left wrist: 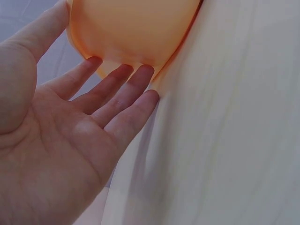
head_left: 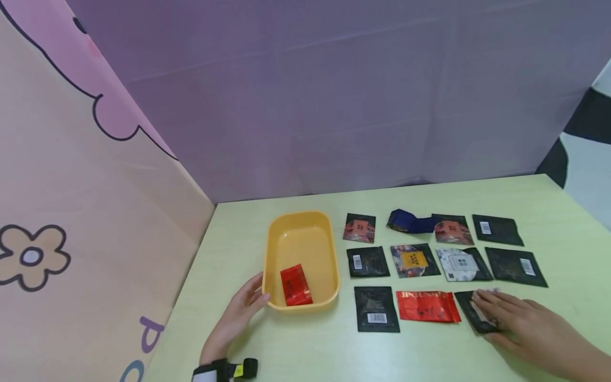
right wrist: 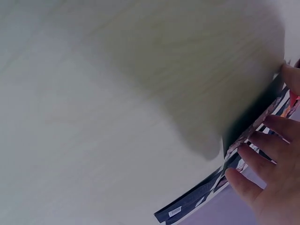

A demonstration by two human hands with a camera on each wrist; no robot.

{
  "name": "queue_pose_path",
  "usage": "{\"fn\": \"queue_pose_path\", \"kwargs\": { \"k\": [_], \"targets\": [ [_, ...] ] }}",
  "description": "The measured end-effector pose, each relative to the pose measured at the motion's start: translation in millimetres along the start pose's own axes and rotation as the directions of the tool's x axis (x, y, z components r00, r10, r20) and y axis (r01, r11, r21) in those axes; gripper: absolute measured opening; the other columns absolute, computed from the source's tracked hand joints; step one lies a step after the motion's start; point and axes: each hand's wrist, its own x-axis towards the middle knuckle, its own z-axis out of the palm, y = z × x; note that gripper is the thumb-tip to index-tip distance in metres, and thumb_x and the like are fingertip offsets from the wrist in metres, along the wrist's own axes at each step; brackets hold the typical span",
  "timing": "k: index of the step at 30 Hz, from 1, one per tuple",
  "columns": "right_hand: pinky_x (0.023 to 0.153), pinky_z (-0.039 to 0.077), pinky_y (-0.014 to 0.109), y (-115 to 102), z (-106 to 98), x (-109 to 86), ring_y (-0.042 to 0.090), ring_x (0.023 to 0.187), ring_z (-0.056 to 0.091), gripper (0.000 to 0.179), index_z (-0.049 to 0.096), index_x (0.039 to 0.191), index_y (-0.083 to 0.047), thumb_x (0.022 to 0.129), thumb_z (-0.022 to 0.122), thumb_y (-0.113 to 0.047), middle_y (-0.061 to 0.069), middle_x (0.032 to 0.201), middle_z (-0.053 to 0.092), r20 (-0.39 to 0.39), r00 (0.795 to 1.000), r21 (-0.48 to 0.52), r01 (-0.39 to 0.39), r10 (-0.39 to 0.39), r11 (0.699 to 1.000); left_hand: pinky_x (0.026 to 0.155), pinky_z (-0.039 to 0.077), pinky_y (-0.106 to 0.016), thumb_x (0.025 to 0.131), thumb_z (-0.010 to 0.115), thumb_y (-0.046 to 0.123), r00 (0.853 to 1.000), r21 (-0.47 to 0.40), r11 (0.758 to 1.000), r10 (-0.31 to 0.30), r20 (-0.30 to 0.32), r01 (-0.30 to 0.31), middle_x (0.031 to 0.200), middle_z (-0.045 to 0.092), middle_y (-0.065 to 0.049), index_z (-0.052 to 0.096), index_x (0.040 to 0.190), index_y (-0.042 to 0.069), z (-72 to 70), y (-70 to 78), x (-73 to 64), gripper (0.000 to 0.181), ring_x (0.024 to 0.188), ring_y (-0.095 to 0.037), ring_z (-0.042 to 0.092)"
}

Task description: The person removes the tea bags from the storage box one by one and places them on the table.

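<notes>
My left hand (head_left: 245, 305) is at the near left corner of a yellow plastic tray (head_left: 334, 254). Its extended fingertips touch the outside of the tray wall (left wrist: 136, 33), with the thumb at the rim. Inside the tray lies a red packet (head_left: 296, 285). On the right, my right hand (head_left: 517, 318) rests over a dark sachet (head_left: 470, 313) with a pale patterned part. Its fingers lie spread and nearly straight across the sachet, and the thumb (right wrist: 290, 77) touches the edge. Much of this sachet is hidden beneath the hand. Left of it is a red packet (head_left: 425, 306).
Several black and printed sachets (head_left: 369, 261) lie in rough rows right of the tray, one black sachet (head_left: 377, 309) in the front row. A crumpled dark blue packet (head_left: 412, 222) overlaps a sachet at the back. A purple cloth (head_left: 305, 116) hangs behind the table (head_left: 296, 350).
</notes>
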Motion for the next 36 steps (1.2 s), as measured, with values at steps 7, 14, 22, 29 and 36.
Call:
{"fn": "queue_pose_path", "kwargs": {
  "k": [7, 14, 22, 29, 36],
  "targets": [
    [0.092, 0.045, 0.064, 0.0, -0.5, -0.7, 0.043, 0.122, 0.054, 0.076, 0.063, 0.133, -0.008, 0.08, 0.069, -0.063, 0.017, 0.136, 0.058, 0.006, 1.0, 0.009, -0.012, 0.012, 1.0, 0.105, 0.043, -0.052, 0.097, 0.066, 0.024, 1.0, -0.019, 1.0, 0.011, 0.004, -0.011, 0.153, 0.041, -0.017, 0.039, 0.151, 0.006, 0.9, 1.2, -0.8, 0.063, 0.133, -0.038, 0.047],
    [0.092, 0.046, 0.063, -2.9, -8.1, 3.3, 0.041, 0.116, 0.058, 0.064, 0.068, 0.124, -0.009, 0.08, 0.074, -0.055, 0.015, 0.127, 0.064, -0.035, 0.999, 0.005, -0.013, 0.013, 1.0, 0.105, 0.044, -0.052, 0.097, 0.066, 0.025, 1.0, -0.01, 1.0, 0.003, 0.002, -0.003, 0.153, 0.041, -0.017, 0.039, 0.151, 0.007, 2.3, 0.1, -0.2, 0.063, 0.132, -0.037, 0.047],
    [0.091, 0.048, 0.06, -11.7, -29.8, 14.5, 0.034, 0.109, 0.062, 0.046, 0.071, 0.115, -0.015, 0.08, 0.078, -0.046, 0.005, 0.115, 0.069, -0.133, 0.99, 0.015, 0.06, -0.057, 0.998, 0.105, 0.043, -0.052, 0.097, 0.066, 0.024, 1.0, -0.002, 1.0, 0.001, -0.001, -0.001, 0.153, 0.041, -0.017, 0.039, 0.151, 0.006, 2.9, 0.5, -0.6, 0.063, 0.133, -0.038, 0.047],
    [0.095, 0.046, 0.06, -36.0, -56.2, 29.6, 0.034, 0.117, 0.059, 0.053, 0.069, 0.123, -0.014, 0.081, 0.079, -0.044, 0.007, 0.124, 0.066, -0.191, 0.968, -0.013, 0.164, -0.164, 0.986, 0.106, 0.042, -0.052, 0.097, 0.065, 0.021, 1.0, -0.015, 1.0, 0.013, -0.003, -0.013, 0.152, 0.041, -0.019, 0.039, 0.15, 0.005, 1.9, 0.7, -0.7, 0.061, 0.132, -0.039, 0.047],
    [0.101, 0.043, 0.06, -63.1, -79.5, 51.0, 0.034, 0.121, 0.056, 0.058, 0.066, 0.128, -0.013, 0.083, 0.077, -0.046, 0.009, 0.129, 0.064, -0.229, 0.953, -0.035, 0.194, -0.197, 0.98, 0.106, 0.042, -0.053, 0.097, 0.065, 0.021, 1.0, -0.012, 1.0, 0.02, -0.006, -0.02, 0.152, 0.041, -0.018, 0.04, 0.15, 0.005, 2.0, 0.6, 0.0, 0.061, 0.132, -0.039, 0.047]
  ]
}}
